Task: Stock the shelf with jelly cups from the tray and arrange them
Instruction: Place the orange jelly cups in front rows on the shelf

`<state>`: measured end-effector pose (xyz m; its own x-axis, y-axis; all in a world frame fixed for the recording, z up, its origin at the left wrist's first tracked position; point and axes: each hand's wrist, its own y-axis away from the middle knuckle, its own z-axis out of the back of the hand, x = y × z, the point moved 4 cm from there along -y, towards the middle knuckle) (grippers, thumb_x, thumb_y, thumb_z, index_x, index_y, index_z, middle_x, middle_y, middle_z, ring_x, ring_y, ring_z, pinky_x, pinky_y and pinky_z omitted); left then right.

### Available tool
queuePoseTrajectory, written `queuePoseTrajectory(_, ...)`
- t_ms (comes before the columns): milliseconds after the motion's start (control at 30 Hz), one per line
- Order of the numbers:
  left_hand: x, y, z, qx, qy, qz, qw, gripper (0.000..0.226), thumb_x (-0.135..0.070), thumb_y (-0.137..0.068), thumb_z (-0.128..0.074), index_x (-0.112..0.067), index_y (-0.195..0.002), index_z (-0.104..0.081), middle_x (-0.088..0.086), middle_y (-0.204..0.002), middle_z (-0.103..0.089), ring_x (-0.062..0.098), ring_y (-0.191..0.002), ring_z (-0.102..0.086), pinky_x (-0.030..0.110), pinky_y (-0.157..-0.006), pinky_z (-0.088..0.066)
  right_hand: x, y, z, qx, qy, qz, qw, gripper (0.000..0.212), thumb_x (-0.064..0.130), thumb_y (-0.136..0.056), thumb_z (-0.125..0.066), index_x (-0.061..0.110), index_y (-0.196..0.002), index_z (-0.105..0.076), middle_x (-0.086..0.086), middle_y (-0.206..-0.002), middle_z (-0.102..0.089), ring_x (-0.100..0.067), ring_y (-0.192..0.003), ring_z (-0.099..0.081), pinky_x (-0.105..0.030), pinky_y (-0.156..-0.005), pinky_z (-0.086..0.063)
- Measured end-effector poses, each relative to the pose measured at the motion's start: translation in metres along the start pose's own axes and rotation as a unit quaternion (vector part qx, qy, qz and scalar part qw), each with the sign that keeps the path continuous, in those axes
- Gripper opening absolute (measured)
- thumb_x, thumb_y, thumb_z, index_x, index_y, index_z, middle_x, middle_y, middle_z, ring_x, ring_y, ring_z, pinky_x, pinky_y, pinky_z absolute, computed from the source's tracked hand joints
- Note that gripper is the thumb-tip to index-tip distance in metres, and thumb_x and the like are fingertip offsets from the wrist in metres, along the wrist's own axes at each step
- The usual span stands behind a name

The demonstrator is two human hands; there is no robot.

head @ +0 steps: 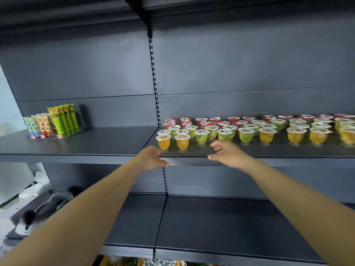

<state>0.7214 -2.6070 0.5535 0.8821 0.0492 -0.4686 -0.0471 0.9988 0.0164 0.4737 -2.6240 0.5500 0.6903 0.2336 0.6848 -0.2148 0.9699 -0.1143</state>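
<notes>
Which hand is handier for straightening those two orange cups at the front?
Probably the left hand: it sits just below the two orange cups, while the right hand is nearer the green cups.

Green tubes [66, 120] and patterned tubes [39, 125] upright in a clear rack [57, 135]

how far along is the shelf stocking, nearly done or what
Well along, it seems: many jelly cups already stand in rows on the shelf, red at the back, green in the middle, orange in front. The left hand and right hand are at the shelf's front edge, holding nothing. No tray is in view, so what remains is unclear.
</notes>
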Motion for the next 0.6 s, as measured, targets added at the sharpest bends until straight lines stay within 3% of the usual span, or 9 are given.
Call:
queuePoseTrajectory(33,-0.007,0.013,-0.002,0.013,-0.033,-0.008,0.999,0.034,-0.034,-0.082,-0.07,-0.008,-0.101,-0.062,0.01,-0.106,-0.06,0.026,-0.102,-0.055,0.03,-0.081,-0.043,-0.002,0.015,0.008,0.012,0.052,0.006,0.999,0.058,0.027,-0.086,-0.069,0.015,-0.137,-0.045,-0.006,-0.14,-0.047,-0.019,-0.125,-0.048,-0.028,-0.097,-0.039)
queuePoseTrajectory(67,-0.013,0.025,-0.005,0.02,-0.07,-0.017,0.997,0.053,-0.035,-0.081,-0.07,-0.01,-0.125,-0.055,0.008,-0.129,-0.053,0.025,-0.12,-0.049,0.031,-0.095,-0.039,-0.006,0.032,0.015,0.024,0.104,0.009,0.994,0.06,0.029,-0.086,-0.068,0.014,-0.139,-0.043,-0.006,-0.143,-0.043,-0.02,-0.129,-0.044,-0.028,-0.1,-0.036)
queuePoseTrajectory(133,-0.031,0.057,-0.016,0.03,-0.125,-0.041,0.991,0.072,-0.036,-0.082,-0.069,-0.014,-0.142,-0.037,0.004,-0.147,-0.037,0.022,-0.134,-0.036,0.032,-0.106,-0.032,-0.015,0.07,0.027,0.046,0.199,0.004,0.979,0.065,0.034,-0.087,-0.067,0.015,-0.142,-0.039,-0.008,-0.145,-0.037,-0.022,-0.133,-0.038,-0.03,-0.105,-0.032)
queuePoseTrajectory(367,-0.087,0.163,-0.092,0.066,-0.197,-0.106,0.972,0.069,-0.037,-0.086,-0.065,-0.012,-0.142,-0.035,0.005,-0.142,-0.037,0.026,-0.128,-0.041,0.036,-0.102,-0.039,-0.067,0.209,0.046,0.095,0.299,-0.064,0.947,0.076,0.038,-0.089,-0.063,0.018,-0.15,-0.023,-0.006,-0.157,-0.018,-0.024,-0.144,-0.017,-0.033,-0.112,-0.022)
queuePoseTrajectory(600,-0.108,0.223,-0.197,0.14,-0.166,-0.128,0.968,0.072,-0.035,-0.084,-0.068,-0.014,-0.144,-0.034,0.005,-0.147,-0.035,0.025,-0.133,-0.038,0.037,-0.106,-0.036,-0.14,0.297,0.034,0.14,0.316,-0.105,0.933,0.076,0.038,-0.085,-0.066,0.018,-0.148,-0.027,-0.008,-0.149,-0.031,-0.028,-0.136,-0.031,-0.038,-0.109,-0.032)
